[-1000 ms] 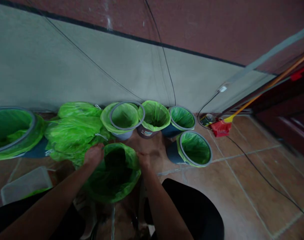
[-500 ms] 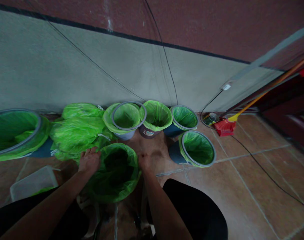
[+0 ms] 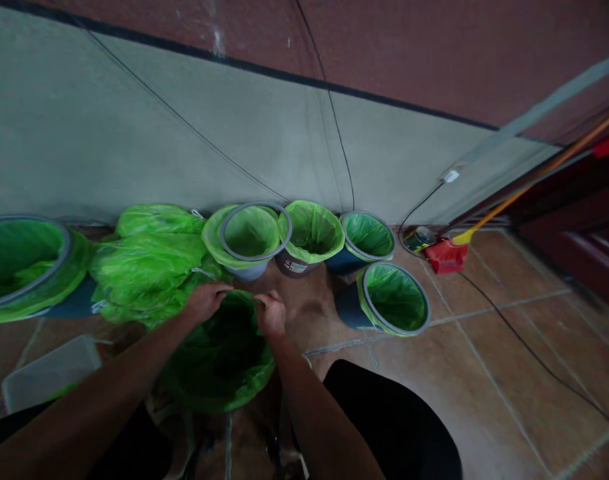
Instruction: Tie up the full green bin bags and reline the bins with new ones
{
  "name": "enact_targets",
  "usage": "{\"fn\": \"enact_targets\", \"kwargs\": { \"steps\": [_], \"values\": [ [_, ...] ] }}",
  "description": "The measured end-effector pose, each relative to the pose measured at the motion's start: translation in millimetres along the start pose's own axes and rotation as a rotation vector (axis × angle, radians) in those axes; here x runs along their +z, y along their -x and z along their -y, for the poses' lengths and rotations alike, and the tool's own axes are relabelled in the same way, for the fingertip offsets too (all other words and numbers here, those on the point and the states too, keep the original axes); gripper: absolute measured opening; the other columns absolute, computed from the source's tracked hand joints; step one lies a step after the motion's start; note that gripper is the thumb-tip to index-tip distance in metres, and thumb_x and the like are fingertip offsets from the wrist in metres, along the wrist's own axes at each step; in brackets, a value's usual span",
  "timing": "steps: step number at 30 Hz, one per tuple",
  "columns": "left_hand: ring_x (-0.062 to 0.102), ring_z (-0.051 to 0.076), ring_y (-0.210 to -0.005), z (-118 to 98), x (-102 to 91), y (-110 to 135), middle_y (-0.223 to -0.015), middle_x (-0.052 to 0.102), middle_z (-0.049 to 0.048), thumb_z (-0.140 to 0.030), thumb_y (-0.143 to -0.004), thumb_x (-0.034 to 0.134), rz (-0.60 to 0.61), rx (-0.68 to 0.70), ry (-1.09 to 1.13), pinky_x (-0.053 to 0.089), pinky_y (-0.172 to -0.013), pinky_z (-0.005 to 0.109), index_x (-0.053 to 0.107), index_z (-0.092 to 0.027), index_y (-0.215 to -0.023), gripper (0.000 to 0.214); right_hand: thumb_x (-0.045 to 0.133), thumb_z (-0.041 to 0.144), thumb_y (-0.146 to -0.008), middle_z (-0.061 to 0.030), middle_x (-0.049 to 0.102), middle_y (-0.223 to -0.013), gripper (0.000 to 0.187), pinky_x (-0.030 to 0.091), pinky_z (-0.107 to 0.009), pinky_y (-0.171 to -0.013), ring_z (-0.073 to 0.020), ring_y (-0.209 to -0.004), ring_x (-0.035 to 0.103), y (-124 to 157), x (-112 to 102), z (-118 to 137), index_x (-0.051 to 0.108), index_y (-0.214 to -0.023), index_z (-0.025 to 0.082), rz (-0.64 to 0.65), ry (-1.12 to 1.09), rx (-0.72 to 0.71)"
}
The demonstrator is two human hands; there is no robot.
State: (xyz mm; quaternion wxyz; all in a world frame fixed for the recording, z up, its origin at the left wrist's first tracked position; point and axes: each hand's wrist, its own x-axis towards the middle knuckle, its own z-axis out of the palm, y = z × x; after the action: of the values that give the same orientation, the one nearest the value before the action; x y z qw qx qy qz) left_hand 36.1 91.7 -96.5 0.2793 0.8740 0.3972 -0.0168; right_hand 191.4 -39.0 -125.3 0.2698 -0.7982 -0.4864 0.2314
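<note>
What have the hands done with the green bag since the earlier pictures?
The left hand and right hand have moved toward each other, up to the far rim of the green plastic bag, and now seem to grip it. Its mouth looks narrower. The lined bins stayed where they were.

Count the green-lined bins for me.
6: a large bin far left, a grey-rimmed bin, a brown bin, a blue bin along the wall, another blue bin front right, and a sixth bin between left hand and right hand.
</note>
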Motion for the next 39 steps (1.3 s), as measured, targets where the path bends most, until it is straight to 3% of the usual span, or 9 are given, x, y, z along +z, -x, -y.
{"fn": "enact_targets", "kwargs": {
  "steps": [3,8,13,16,20,26,30,35,39],
  "values": [
    [0.064,0.023,-0.119,7,2.4,6,-0.128,0.071,0.0084,-0.015,-0.090,0.044,-0.050,-0.024,-0.018,0.044,-0.108,0.032,0.074,-0.016,-0.097,0.031,0.053,0.006,-0.089,-0.0061,0.068,-0.109,0.030,0.046,-0.023,-0.097,-0.0157,-0.106,0.061,5,5,-9,0.079,-0.094,0.020,-0.016,0.043,-0.028],
    [0.068,0.026,-0.109,13,1.8,16,-0.113,0.076,0.0098,-0.007,-0.082,0.047,0.092,-0.021,-0.220,0.047,-0.104,0.039,0.074,-0.020,-0.083,0.031,0.053,0.011,-0.089,-0.0087,0.066,-0.114,0.030,0.047,-0.029,-0.095,-0.0218,-0.108,0.056,6,-2,-5,0.079,-0.099,0.021,0.092,0.241,-0.076],
    [0.052,0.036,-0.135,6,-8.4,22,-0.147,0.059,0.0092,-0.004,-0.073,0.056,0.110,-0.019,-0.323,0.032,-0.115,0.059,0.075,-0.021,-0.070,0.025,0.061,0.018,-0.086,-0.0123,0.065,-0.120,0.022,0.044,-0.040,-0.097,-0.0288,-0.115,0.054,15,-15,9,0.079,-0.098,0.021,0.166,0.344,-0.040],
    [0.053,0.030,-0.135,1,-17.3,12,-0.154,0.052,0.0088,-0.014,-0.081,0.055,-0.001,-0.038,-0.215,0.037,-0.116,0.050,0.079,-0.022,-0.088,0.026,0.065,0.029,-0.088,-0.0081,0.065,-0.126,0.019,0.043,-0.038,-0.101,-0.0254,-0.117,0.055,18,-23,12,0.079,-0.100,0.027,0.065,0.143,0.021],
    [0.063,0.022,-0.124,-2,-16.2,-10,-0.138,0.066,0.0105,-0.030,-0.095,0.042,-0.160,-0.160,-0.045,0.046,-0.108,0.035,0.068,-0.018,-0.125,0.042,0.051,0.026,-0.098,-0.0074,0.071,-0.120,0.028,0.044,-0.030,-0.103,-0.0192,-0.112,0.062,7,-27,12,0.075,-0.110,0.022,-0.068,0.018,0.107],
    [0.067,0.027,-0.113,-8,10.1,-12,-0.118,0.076,0.0104,-0.037,-0.094,0.048,0.021,-0.023,-0.221,0.046,-0.102,0.038,0.073,-0.022,-0.113,0.035,0.056,0.016,-0.093,-0.0136,0.076,-0.106,0.027,0.051,-0.032,-0.089,-0.0247,-0.102,0.071,-3,-5,8,0.073,-0.114,0.016,0.232,0.236,0.205],
    [0.069,0.027,-0.104,-10,13.8,-5,-0.109,0.076,0.0116,-0.035,-0.095,0.047,0.034,-0.079,-0.258,0.049,-0.093,0.037,0.072,-0.021,-0.108,0.032,0.060,0.013,-0.089,-0.0161,0.076,-0.104,0.027,0.052,-0.035,-0.090,-0.0270,-0.103,0.072,1,-1,4,0.072,-0.113,0.015,0.271,0.260,0.268],
    [0.070,0.031,-0.103,3,2.0,8,-0.109,0.074,0.0178,-0.031,-0.097,0.041,0.033,-0.158,-0.294,0.051,-0.088,0.041,0.069,-0.015,-0.113,0.036,0.082,0.032,-0.072,-0.0140,0.069,-0.128,0.071,0.050,-0.037,-0.101,-0.0275,-0.121,0.064,10,-15,-15,0.058,-0.138,0.018,0.067,-0.077,0.257],
    [0.071,0.037,-0.099,16,-4.0,26,-0.104,0.074,0.0220,-0.034,-0.099,0.033,0.009,-0.339,-0.305,0.054,-0.081,0.044,0.066,-0.009,-0.121,0.047,0.061,0.041,-0.092,-0.0143,0.074,-0.113,0.046,0.055,-0.031,-0.090,-0.0226,-0.105,0.071,26,-16,-43,0.065,-0.126,0.011,-0.103,-0.421,0.392]
  ]
}}
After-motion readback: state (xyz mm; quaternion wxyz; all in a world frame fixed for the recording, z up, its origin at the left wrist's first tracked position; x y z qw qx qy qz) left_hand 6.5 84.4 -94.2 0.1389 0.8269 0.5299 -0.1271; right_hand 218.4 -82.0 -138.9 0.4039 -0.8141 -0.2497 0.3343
